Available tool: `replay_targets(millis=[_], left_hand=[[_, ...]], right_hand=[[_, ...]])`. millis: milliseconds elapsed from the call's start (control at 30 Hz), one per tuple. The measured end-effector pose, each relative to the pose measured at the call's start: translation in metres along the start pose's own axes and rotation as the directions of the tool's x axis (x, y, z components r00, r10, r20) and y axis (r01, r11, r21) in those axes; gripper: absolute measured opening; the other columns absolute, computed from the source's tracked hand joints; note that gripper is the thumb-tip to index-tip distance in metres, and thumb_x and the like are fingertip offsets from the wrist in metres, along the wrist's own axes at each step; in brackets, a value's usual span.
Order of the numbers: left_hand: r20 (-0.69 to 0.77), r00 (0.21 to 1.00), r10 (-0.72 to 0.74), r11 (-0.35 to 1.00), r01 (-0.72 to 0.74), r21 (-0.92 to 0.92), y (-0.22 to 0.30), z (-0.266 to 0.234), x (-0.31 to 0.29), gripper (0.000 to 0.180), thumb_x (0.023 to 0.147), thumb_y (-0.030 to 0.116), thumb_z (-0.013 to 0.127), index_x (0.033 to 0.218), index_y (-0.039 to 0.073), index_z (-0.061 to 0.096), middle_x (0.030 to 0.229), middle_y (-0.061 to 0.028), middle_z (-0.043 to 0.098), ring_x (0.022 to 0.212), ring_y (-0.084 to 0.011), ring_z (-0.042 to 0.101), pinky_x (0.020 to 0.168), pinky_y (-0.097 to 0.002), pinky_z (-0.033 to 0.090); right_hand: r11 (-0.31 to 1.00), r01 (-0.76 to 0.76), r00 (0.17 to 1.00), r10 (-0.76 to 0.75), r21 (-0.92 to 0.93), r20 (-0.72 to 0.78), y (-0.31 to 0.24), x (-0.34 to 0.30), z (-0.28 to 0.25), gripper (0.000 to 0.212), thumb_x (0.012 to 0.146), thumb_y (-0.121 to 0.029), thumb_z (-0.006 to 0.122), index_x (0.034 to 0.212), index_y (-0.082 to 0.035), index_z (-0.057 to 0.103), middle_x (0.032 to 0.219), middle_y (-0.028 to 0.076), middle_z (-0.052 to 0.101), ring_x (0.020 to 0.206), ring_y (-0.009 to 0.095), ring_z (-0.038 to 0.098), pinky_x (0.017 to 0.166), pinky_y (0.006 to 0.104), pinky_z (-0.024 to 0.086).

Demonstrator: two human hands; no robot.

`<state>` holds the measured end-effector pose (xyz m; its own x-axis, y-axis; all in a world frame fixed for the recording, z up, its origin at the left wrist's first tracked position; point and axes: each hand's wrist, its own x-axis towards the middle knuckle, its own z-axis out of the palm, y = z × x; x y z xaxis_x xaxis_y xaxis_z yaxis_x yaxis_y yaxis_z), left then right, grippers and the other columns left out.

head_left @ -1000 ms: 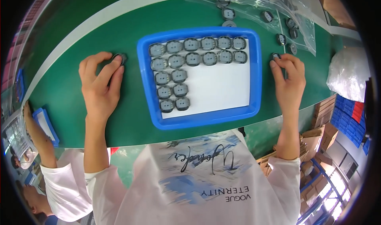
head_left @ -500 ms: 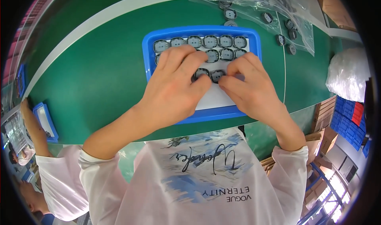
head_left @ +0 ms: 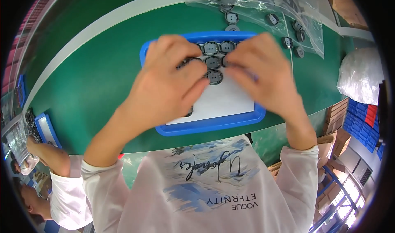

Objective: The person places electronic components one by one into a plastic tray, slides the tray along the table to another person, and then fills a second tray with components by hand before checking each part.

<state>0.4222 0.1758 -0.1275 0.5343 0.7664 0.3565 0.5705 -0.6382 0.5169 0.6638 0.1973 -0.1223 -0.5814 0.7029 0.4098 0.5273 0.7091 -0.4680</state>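
A blue tray [head_left: 214, 127] lined with white paper lies before me. Rows of small dark-rimmed grey oval plastic parts [head_left: 211, 48] sit in its far half. My left hand [head_left: 168, 76] bends over the tray's left side, thumb and index finger apart, beside the nearest oval part [head_left: 214, 77]. Another part shows between its fingers, and one peeks from below the palm; whether the hand touches them, I cannot tell. Over the right side is my right hand [head_left: 265, 66], smeared by motion, its fingertips close to a part in the second row. My hands hide several parts.
A clear plastic bag [head_left: 255, 2] with more parts lies at the far right, several loose parts [head_left: 287, 42] around it. Farther right sits a bundled clear plastic bag [head_left: 360, 77]. At the left, a person's arm [head_left: 51, 155] is near another blue tray [head_left: 48, 130].
In view, the tray has shifted left and slightly nearer. My right hand has risen away from the third row toward the second. The left hand has moved left, and the neighbour's arm has shifted.
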Motion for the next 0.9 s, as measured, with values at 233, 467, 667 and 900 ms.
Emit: replay_targets(millis=[233,467,667,900], left_hand=[[0.388,0.826,-0.408,0.896,0.281,0.343,-0.002,0.019,0.111,0.025,0.085,0.024,0.073,0.097,0.002,0.073,0.096,-0.0145,0.07,0.092,-0.0301,0.068,0.08,-0.0422,0.052],[0.421,0.819,-0.389,0.921,0.359,0.152,-0.012,0.023,0.132,0.036,0.087,0.03,0.069,0.097,-0.004,0.073,0.097,-0.0292,0.072,0.095,-0.0448,0.07,0.087,-0.0501,0.056],[0.338,0.879,-0.335,0.94,0.289,0.18,-0.014,0.048,0.146,0.033,0.085,0.025,0.065,0.094,-0.004,0.075,0.098,-0.0286,0.073,0.094,-0.0453,0.071,0.085,-0.0503,0.058],[0.278,0.938,-0.207,0.975,0.22,-0.014,0.0,0.067,0.147,0.029,0.084,0.021,0.063,0.092,-0.006,0.073,0.094,-0.0302,0.071,0.092,-0.0465,0.07,0.083,-0.0517,0.057]], right_hand=[[0.817,-0.462,0.808,0.548,-0.345,0.216,0.05,0.075,-0.012,0.024,0.084,-0.023,0.071,0.084,0.0,0.073,0.083,0.024,0.071,0.084,0.042,0.07,0.074,0.0491,0.055],[0.843,-0.529,0.848,0.529,0.097,0.028,0.064,0.057,-0.031,0.026,0.086,-0.024,0.071,0.083,0.001,0.071,0.081,0.022,0.072,0.079,0.042,0.07,0.072,0.0486,0.055],[0.741,-0.596,0.785,0.618,0.31,0.031,0.084,-0.01,-0.066,0.025,0.092,-0.01,0.07,0.115,-0.002,0.072,0.093,0.002,0.07,0.082,0.011,0.064,0.074,0.0268,0.05],[0.578,-0.72,0.615,0.788,0.383,-0.032,0.061,-0.068,-0.053,0.026,0.092,-0.004,0.069,0.117,0.002,0.071,0.098,0.003,0.068,0.079,0.01,0.061,0.074,0.0233,0.048]])
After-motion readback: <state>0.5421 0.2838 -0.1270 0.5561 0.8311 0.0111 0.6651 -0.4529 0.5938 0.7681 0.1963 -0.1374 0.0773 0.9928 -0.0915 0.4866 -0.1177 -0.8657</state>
